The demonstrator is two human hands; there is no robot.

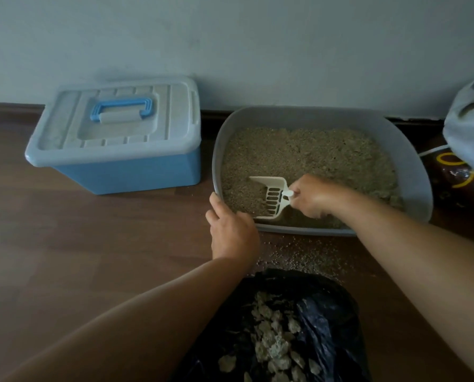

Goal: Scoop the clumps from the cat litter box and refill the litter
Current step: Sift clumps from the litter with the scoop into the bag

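A grey litter box [412,172] filled with tan litter [313,155] stands on the floor against the wall. My right hand [315,195] grips the handle of a white slotted scoop [271,194], whose blade lies in the litter near the box's front left corner. My left hand [231,230] holds the box's front left rim, fingers curled over the edge. A black bin bag [326,312] lies open right in front of me with several grey clumps [274,340] inside.
A blue storage bin with a grey lid and blue handle [117,139] stands shut to the left by the wall. Spilled litter grains [299,252] dot the wooden floor between box and bag. A grey bag [470,139] and a dark printed packet [451,175] sit at the right.
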